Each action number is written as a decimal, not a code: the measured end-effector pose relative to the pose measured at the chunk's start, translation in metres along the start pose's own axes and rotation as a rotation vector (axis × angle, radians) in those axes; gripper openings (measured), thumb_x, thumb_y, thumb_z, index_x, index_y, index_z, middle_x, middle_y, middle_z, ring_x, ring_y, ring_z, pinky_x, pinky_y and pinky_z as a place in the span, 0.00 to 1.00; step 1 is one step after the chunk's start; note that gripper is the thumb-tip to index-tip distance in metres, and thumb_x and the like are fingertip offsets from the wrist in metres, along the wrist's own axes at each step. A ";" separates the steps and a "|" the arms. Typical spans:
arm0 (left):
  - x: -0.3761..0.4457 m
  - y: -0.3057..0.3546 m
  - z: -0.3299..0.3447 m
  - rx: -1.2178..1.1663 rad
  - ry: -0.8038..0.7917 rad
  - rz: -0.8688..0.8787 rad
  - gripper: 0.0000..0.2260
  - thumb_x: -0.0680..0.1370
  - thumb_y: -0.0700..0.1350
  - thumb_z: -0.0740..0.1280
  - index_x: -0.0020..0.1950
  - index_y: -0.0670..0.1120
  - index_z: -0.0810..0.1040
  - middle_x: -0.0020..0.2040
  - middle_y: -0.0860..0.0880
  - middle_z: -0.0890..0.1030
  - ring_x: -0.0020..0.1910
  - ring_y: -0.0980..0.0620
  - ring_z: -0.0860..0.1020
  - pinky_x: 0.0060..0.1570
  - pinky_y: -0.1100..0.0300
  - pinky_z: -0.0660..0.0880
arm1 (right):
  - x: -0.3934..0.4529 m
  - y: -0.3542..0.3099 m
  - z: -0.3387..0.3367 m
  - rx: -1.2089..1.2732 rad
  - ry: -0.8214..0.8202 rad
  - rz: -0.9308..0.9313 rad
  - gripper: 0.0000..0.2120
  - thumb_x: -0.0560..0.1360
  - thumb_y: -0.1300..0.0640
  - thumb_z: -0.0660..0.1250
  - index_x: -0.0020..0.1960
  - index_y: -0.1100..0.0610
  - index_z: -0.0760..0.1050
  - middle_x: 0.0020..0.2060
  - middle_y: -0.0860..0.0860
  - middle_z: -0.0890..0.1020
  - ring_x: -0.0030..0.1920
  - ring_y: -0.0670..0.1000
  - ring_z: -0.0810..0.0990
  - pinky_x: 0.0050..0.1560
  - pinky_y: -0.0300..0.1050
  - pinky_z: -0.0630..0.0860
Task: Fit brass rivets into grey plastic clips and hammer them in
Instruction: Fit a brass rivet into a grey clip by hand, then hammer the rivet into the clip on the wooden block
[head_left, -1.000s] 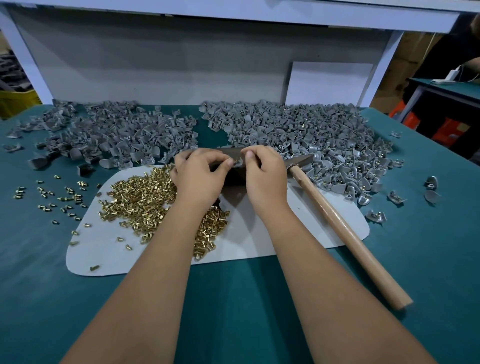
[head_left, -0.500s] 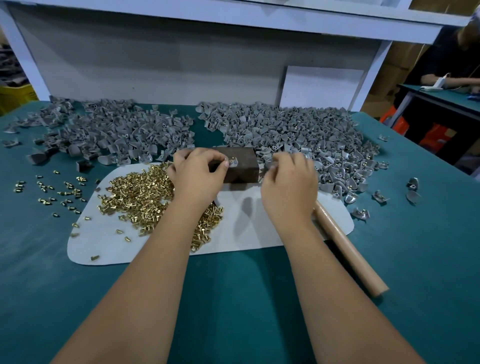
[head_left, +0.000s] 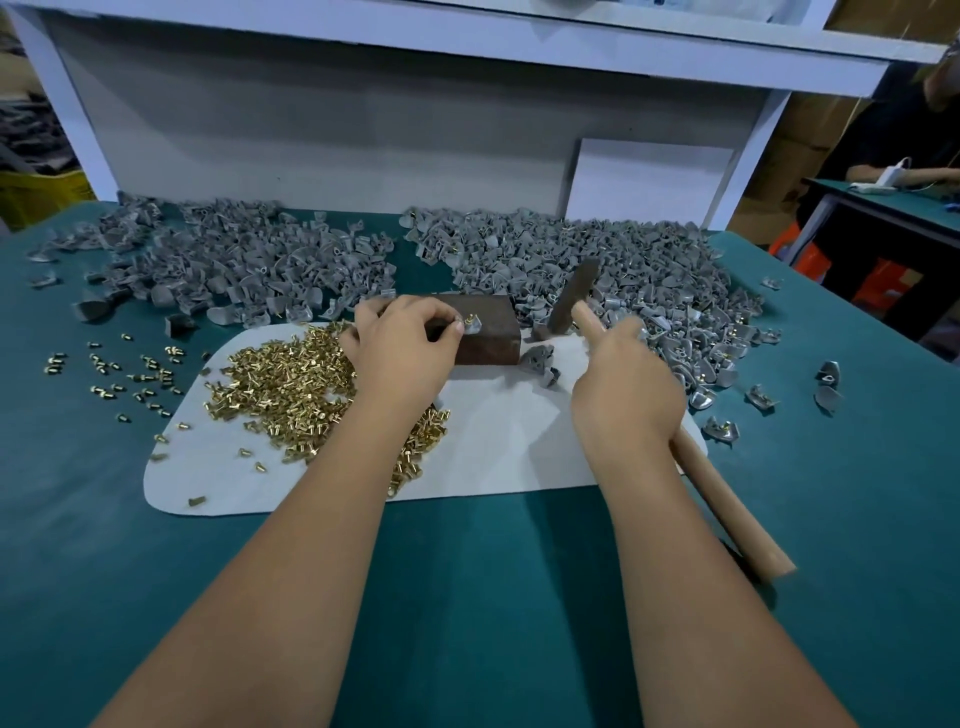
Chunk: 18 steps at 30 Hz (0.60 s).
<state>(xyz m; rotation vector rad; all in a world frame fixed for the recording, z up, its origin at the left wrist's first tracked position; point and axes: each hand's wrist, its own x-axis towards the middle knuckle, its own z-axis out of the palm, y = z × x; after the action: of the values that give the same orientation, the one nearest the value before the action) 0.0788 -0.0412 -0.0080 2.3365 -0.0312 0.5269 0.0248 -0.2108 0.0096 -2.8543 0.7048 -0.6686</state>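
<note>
Grey clip (head_left: 471, 327), brass rivet upright, on brown block (head_left: 488, 338)

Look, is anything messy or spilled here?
Yes. Some brass rivets lie scattered on the green table, left of the white mat where the main rivet heap sits. A few grey clips have strayed right of their pile.
</note>
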 end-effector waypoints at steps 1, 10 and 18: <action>0.000 0.000 0.000 0.001 -0.002 -0.006 0.03 0.78 0.55 0.67 0.48 0.60 0.80 0.60 0.60 0.78 0.67 0.49 0.61 0.59 0.49 0.56 | 0.000 -0.003 -0.005 0.025 0.057 -0.031 0.09 0.78 0.63 0.61 0.56 0.59 0.63 0.45 0.55 0.80 0.38 0.57 0.79 0.28 0.44 0.62; -0.001 0.000 0.003 -0.028 0.077 -0.018 0.02 0.76 0.55 0.69 0.45 0.60 0.82 0.54 0.63 0.80 0.66 0.52 0.61 0.61 0.47 0.53 | -0.026 -0.030 -0.023 0.164 0.133 -0.353 0.35 0.76 0.61 0.62 0.73 0.35 0.53 0.43 0.52 0.76 0.34 0.53 0.68 0.29 0.43 0.59; 0.001 -0.003 0.003 -0.109 0.091 0.008 0.05 0.76 0.51 0.71 0.50 0.56 0.85 0.54 0.60 0.82 0.69 0.53 0.63 0.69 0.44 0.55 | -0.031 -0.037 -0.024 0.107 0.129 -0.331 0.37 0.75 0.61 0.63 0.74 0.34 0.52 0.40 0.51 0.71 0.31 0.52 0.66 0.26 0.42 0.52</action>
<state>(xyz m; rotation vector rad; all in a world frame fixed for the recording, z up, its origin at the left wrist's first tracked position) 0.0811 -0.0410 -0.0120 2.2050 -0.0265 0.6195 0.0049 -0.1645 0.0276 -2.8717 0.1997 -0.9103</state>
